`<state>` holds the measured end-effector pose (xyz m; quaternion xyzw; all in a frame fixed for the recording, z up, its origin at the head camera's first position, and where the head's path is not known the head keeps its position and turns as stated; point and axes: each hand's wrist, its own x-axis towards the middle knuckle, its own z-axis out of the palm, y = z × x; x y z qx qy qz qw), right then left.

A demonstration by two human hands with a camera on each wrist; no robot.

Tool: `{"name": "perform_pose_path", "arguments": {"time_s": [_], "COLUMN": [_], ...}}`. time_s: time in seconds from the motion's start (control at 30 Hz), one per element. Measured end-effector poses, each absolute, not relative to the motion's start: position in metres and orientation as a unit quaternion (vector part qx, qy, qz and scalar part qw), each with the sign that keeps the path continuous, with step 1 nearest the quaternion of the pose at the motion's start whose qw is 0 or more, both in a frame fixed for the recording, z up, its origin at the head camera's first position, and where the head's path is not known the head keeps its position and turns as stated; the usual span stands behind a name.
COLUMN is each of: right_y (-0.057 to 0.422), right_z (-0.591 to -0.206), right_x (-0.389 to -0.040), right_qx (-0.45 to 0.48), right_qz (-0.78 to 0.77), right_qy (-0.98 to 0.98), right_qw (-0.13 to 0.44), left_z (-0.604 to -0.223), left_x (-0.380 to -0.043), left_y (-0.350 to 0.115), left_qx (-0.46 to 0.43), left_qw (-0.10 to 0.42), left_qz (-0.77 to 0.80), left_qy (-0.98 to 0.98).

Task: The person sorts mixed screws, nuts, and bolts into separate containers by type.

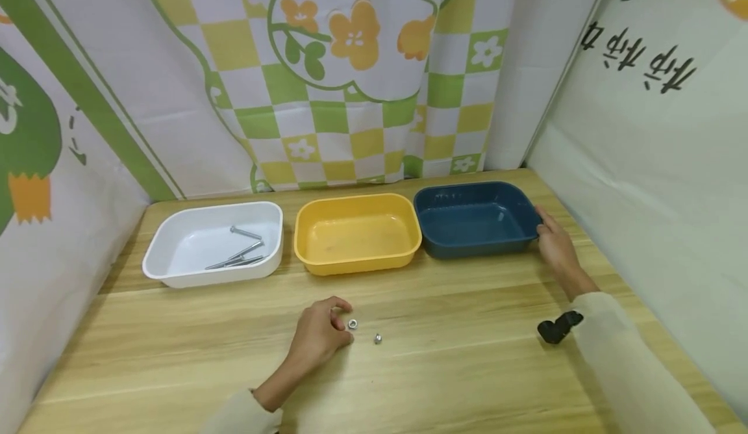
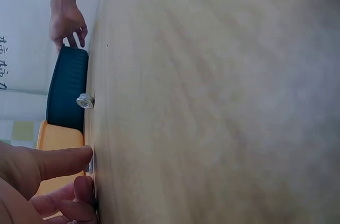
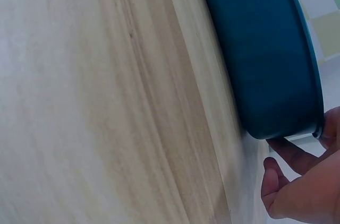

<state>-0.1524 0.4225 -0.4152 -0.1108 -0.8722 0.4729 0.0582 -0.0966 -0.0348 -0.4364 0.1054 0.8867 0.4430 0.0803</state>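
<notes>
On the table beside my left hand (image 1: 318, 333) lies a small metal nut (image 1: 352, 324), between the thumb and forefinger, which stand apart around it. In the left wrist view the thumb and fingers (image 2: 64, 163) partly hide that nut. A second nut (image 1: 378, 338) lies a little to the right, also seen as a flanged nut (image 2: 85, 101) in the left wrist view. My right hand (image 1: 558, 249) holds the right end of a dark blue bin (image 1: 479, 249), with fingers at its rim and against the end wall (image 3: 260, 135).
A yellow bin (image 1: 356, 267) stands left of the blue one, close against it. Farther left, a white bin (image 1: 213, 280) contains several long bolts (image 1: 245, 232). A patterned curtain (image 1: 362, 122) hangs behind the table, and a pale sheet (image 1: 654, 180) rises along its right side.
</notes>
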Motion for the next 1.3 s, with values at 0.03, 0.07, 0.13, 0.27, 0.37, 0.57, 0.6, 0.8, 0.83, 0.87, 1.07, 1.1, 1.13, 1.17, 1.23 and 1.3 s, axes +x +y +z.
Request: {"name": "perform_pose_path", "arguments": {"time_s": [0.03,0.07,0.13,0.27,0.37,0.57,0.6,0.8,0.83,0.87,1.07,1.1,1.13,1.17,1.23,1.3], "right_y": [0.422,0.422,0.421,0.421,0.422,0.422,0.422,0.423,0.423,0.422,0.421,0.421,0.421,0.42,0.419,0.419], "right_z": [-0.415,-0.415,-0.415,-0.416,-0.417,-0.421,-0.421,-0.422,-0.421,-0.421,-0.42,-0.419,-0.419,-0.419,-0.419,-0.419], "right_x": [-0.153,-0.153,-0.153,-0.152,-0.151,-0.15,-0.15,-0.15,-0.15,-0.151,-0.151,-0.151,-0.151,-0.151,-0.152,-0.152], "right_qx": [-0.111,-0.111,-0.112,-0.114,-0.115,-0.125,-0.126,-0.128,-0.128,-0.127,-0.121,-0.12,-0.118,-0.115,-0.112,-0.109], "right_qz": [0.473,0.473,0.472,0.473,0.476,0.481,0.482,0.485,0.485,0.485,0.469,0.469,0.471,0.475,0.48,0.481], "right_qy": [-0.872,-0.872,-0.872,-0.872,-0.87,-0.866,-0.865,-0.864,-0.863,-0.863,-0.873,-0.873,-0.872,-0.871,-0.869,-0.868], "right_qw": [0.059,0.059,0.06,0.061,0.063,0.06,0.058,0.054,0.054,0.053,0.053,0.054,0.054,0.055,0.056,0.058], "left_z": [-0.436,-0.436,-0.436,-0.436,-0.437,-0.439,-0.439,-0.438,-0.437,-0.437,-0.43,-0.429,-0.427,-0.425,-0.423,-0.422], "left_x": [-0.097,-0.097,-0.097,-0.098,-0.099,-0.099,-0.099,-0.098,-0.098,-0.098,-0.099,-0.1,-0.101,-0.102,-0.104,-0.106], "left_y": [-0.034,-0.033,-0.031,-0.028,-0.027,-0.026,-0.026,-0.025,-0.025,-0.025,-0.02,-0.019,-0.018,-0.017,-0.014,-0.012], "left_qx": [0.104,0.103,0.103,0.109,0.117,0.119,0.118,0.114,0.115,0.116,0.12,0.121,0.122,0.123,0.127,0.133], "left_qw": [0.082,0.083,0.079,0.072,0.066,0.059,0.06,0.07,0.072,0.072,0.061,0.059,0.056,0.054,0.05,0.05], "left_qz": [0.443,0.442,0.439,0.437,0.437,0.439,0.439,0.439,0.439,0.438,0.443,0.444,0.445,0.447,0.449,0.453], "left_qy": [0.887,0.887,0.889,0.89,0.889,0.889,0.889,0.888,0.888,0.888,0.886,0.886,0.886,0.885,0.883,0.88]}}
